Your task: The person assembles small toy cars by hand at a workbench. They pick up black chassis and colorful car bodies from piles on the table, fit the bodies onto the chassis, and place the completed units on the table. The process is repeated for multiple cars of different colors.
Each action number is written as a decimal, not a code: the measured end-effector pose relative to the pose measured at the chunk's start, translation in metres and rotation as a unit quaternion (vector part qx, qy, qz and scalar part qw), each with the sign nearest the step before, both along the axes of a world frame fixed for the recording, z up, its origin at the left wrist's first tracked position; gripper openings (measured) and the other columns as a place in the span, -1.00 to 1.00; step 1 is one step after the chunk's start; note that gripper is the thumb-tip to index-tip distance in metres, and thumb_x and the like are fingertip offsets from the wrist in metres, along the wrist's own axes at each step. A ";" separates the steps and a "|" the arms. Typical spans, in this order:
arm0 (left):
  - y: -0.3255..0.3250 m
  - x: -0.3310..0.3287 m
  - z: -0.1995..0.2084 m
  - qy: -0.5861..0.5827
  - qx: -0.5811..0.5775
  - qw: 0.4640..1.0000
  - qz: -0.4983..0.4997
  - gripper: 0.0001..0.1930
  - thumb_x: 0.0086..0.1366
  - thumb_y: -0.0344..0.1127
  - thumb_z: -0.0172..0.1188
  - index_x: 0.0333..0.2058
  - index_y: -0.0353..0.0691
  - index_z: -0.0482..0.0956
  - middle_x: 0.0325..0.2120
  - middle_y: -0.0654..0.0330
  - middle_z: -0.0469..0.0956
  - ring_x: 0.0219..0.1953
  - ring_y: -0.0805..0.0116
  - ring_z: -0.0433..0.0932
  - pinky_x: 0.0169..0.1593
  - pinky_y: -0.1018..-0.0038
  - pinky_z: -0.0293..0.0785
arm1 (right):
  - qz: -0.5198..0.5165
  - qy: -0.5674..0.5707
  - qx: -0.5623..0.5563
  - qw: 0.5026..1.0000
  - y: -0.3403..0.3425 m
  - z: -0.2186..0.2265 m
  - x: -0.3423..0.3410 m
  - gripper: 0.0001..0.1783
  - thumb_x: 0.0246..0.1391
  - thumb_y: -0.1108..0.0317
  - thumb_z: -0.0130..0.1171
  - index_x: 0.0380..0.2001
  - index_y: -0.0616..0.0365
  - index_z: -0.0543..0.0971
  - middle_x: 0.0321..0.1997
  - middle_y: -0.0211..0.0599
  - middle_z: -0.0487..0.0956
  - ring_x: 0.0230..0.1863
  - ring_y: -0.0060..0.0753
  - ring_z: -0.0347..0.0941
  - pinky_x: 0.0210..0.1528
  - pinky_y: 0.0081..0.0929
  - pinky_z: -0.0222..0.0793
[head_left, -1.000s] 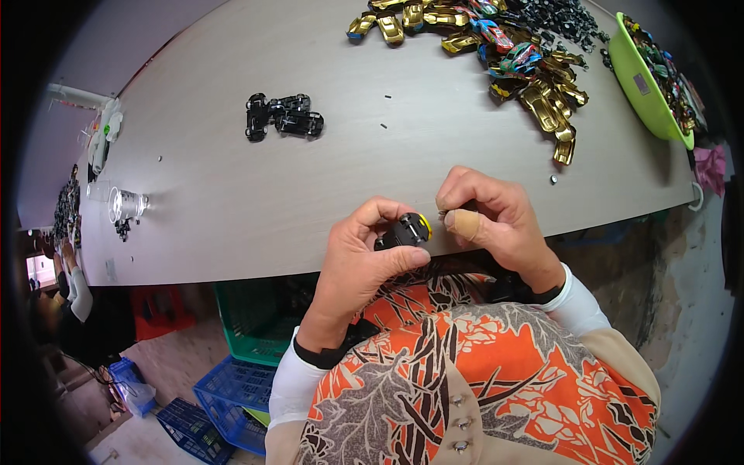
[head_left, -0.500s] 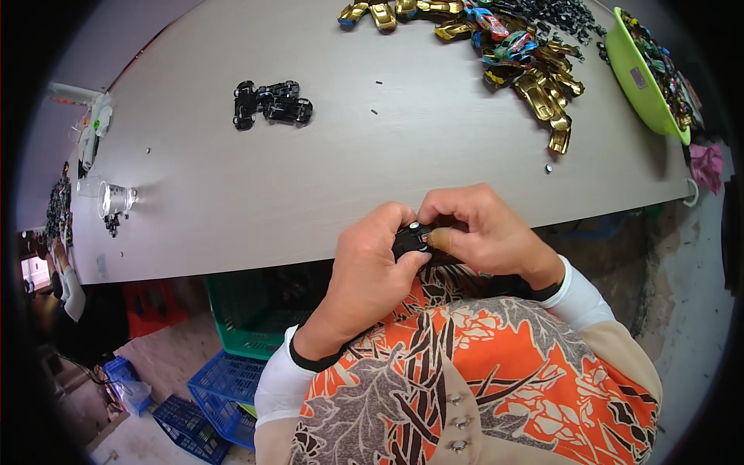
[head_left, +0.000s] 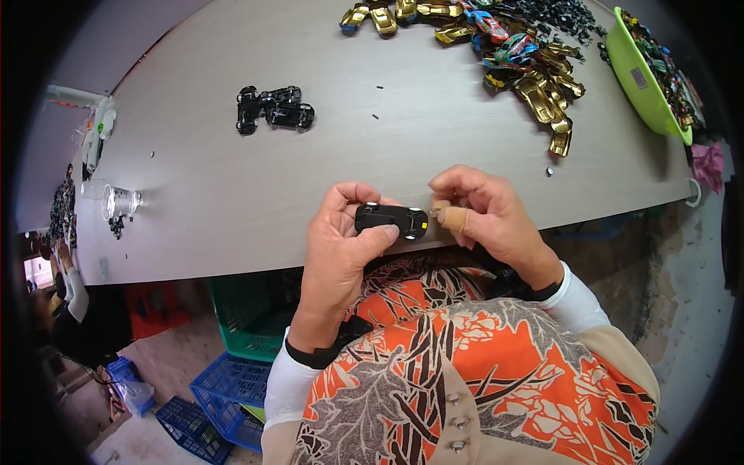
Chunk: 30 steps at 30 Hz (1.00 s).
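My left hand (head_left: pixel 337 240) is closed round a black toy car (head_left: pixel 384 221), thumb lying across its upturned underside. Small wheels show at its ends, and a small yellow patch marks its right end. Just right of the car, a little apart from it, is my right hand (head_left: pixel 492 213). Its thumb and a finger, wrapped in tan tape, are pinched together; anything between them is too small to make out. Farther off to the left on the table (head_left: pixel 310 170), several black toy car undersides (head_left: pixel 271 108) lie in a cluster.
Gold and coloured car bodies (head_left: pixel 539 101) are heaped at the far right, beside black small parts (head_left: pixel 554 19) and a full green basin (head_left: pixel 647 81). A clear cup (head_left: pixel 118 202) stands at left. Green (head_left: pixel 248 322) and blue crates (head_left: pixel 229 387) sit below the table edge. Another person (head_left: pixel 74 298) works far left.
My hands have drawn apart. The car has moved left in my left hand and now lies flatter and more exposed, while my right hand's fingers have come off it.
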<state>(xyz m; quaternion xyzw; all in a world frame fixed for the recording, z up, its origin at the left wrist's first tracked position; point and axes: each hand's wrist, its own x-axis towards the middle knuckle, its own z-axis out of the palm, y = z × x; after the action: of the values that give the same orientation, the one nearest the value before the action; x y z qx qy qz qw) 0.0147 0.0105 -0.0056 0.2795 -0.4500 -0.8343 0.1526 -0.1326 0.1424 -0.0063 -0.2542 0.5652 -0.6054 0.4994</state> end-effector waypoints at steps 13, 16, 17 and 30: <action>0.002 -0.001 -0.006 0.075 -0.006 0.997 -0.034 -0.55 0.18 -0.44 0.14 0.04 -0.35 0.27 -0.32 0.10 0.50 -0.25 0.35 0.54 -0.16 0.44 0.55 | 0.041 0.091 -0.086 0.991 -0.001 0.004 -0.005 -0.92 -0.13 0.66 0.03 -0.52 0.28 0.45 -0.41 -0.43 0.38 -0.45 -0.70 0.22 -0.46 -0.70 0.14; -0.001 0.003 -0.006 0.044 0.028 0.996 -0.072 -0.60 0.15 -0.45 0.15 -0.02 -0.35 0.34 -0.35 0.14 0.51 -0.28 0.42 0.53 -0.21 0.51 0.52 | 0.052 0.043 -0.099 0.993 -0.002 0.007 -0.011 -0.91 -0.15 0.66 0.06 -0.53 0.27 0.46 -0.39 -0.43 0.38 -0.46 -0.71 0.24 -0.49 -0.71 0.17; -0.001 0.004 -0.007 0.038 0.024 0.997 -0.065 -0.62 0.13 -0.45 0.16 -0.05 -0.34 0.37 -0.35 0.15 0.52 -0.29 0.44 0.53 -0.22 0.53 0.50 | 0.058 0.038 -0.097 0.993 -0.003 0.008 -0.012 -0.91 -0.14 0.67 0.07 -0.53 0.27 0.46 -0.39 -0.43 0.38 -0.46 -0.71 0.24 -0.50 -0.71 0.17; 0.003 0.009 -0.007 0.016 -0.132 0.980 -0.151 -0.81 0.14 -0.47 0.15 -0.23 -0.34 0.50 -0.43 0.35 0.49 -0.37 0.63 0.39 -0.25 0.64 0.36 | 0.132 0.101 -0.087 0.982 -0.008 0.011 -0.005 -0.91 -0.11 0.61 0.15 -0.46 0.26 0.47 -0.43 -0.46 0.40 -0.40 -0.68 0.28 -0.40 -0.65 0.21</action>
<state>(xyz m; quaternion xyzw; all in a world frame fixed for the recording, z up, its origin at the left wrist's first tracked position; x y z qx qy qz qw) 0.0241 0.0130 -0.0129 0.1721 -0.5905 -0.7855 0.0680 -0.1373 0.1342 0.0052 -0.4287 0.5192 -0.5523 0.4916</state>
